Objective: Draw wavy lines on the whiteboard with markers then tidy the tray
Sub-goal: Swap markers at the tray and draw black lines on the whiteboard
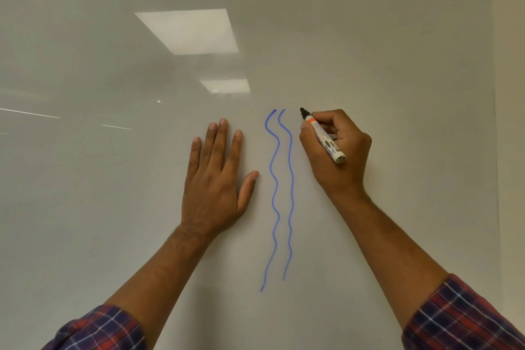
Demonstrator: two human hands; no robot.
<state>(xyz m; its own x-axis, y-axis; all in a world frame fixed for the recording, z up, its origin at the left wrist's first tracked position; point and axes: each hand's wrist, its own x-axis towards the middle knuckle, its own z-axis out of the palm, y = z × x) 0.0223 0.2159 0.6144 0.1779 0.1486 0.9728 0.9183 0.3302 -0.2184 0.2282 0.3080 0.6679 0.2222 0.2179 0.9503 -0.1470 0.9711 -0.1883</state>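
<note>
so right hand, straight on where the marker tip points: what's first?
Whiteboard: the right hand aims the marker tip up-left at bare board, just right of the blue wavy lines. Contact unclear.

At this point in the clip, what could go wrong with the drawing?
The marker in the right hand has its tip close to the right blue line; a wide wave could cross it. The left hand lies flat on the whiteboard, thumb near the left blue line; sliding might smear it.
</note>
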